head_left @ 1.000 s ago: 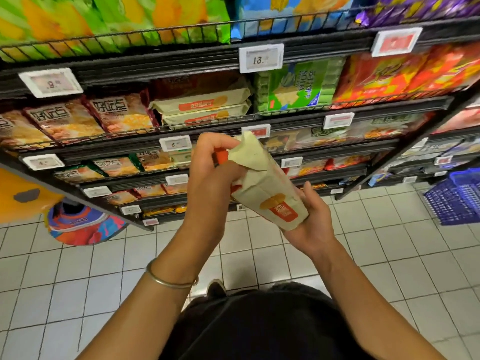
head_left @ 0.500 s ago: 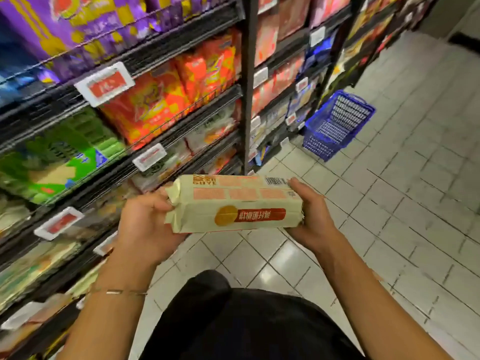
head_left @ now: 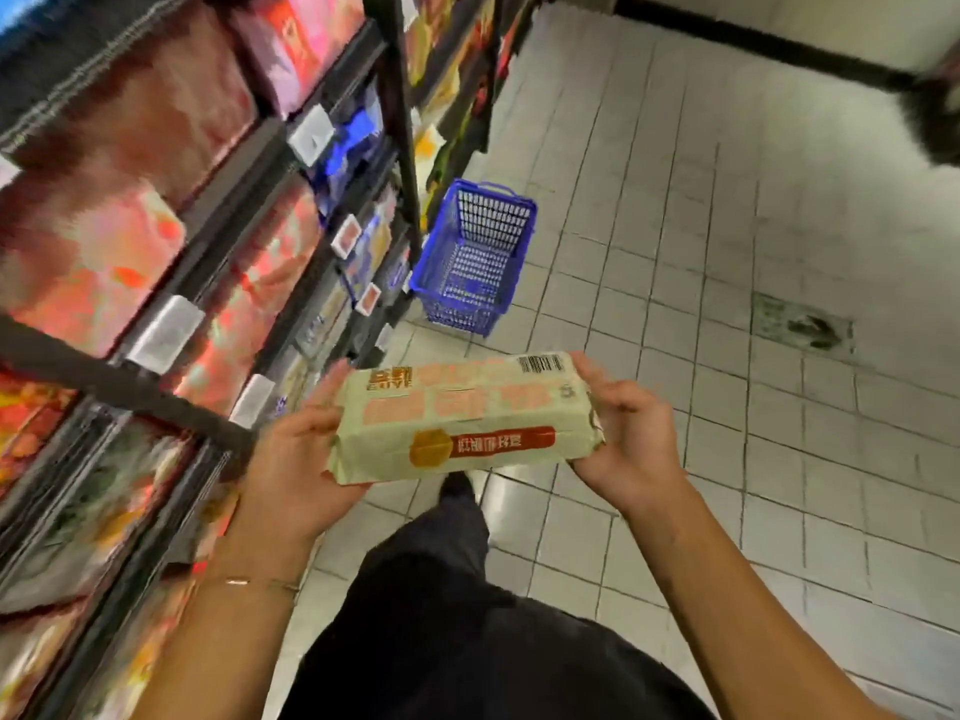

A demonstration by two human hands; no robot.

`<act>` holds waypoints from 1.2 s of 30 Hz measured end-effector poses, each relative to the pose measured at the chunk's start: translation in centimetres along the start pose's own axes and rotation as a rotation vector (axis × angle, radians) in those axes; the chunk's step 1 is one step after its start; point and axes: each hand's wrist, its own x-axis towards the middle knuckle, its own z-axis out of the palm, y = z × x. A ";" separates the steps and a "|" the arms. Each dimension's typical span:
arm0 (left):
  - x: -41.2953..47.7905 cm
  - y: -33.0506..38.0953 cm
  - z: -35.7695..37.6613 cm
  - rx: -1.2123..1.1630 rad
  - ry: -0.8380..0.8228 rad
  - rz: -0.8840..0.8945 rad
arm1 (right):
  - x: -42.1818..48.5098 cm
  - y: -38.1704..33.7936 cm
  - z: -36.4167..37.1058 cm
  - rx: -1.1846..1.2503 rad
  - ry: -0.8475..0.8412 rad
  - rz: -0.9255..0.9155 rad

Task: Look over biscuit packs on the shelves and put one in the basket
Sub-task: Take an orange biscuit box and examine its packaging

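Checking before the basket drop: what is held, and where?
A pale biscuit pack, held by its two short ends: left hand on one, right hand on the other.

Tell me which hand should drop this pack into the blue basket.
Right, probably. Both hands grip the biscuit pack by its ends; the basket stands ahead on the floor. The left hand is close beside the shelves, the right hand has open floor.
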 end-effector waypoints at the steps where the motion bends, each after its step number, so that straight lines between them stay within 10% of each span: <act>1: 2.8 0.4 1.6 -0.018 0.023 -0.008 | 1.7 -2.2 0.2 -0.009 -0.005 -0.013; 14: 28.0 7.4 17.0 -0.132 0.097 -0.026 | 25.8 -25.2 3.0 -0.175 -0.050 -0.040; 21: 45.6 3.3 20.2 -0.411 0.502 -0.031 | 50.2 -33.3 -0.3 -0.665 -0.093 0.218; 36: 89.5 -8.0 -0.7 -0.511 0.752 0.017 | 99.6 -14.4 -22.9 -1.347 0.106 0.485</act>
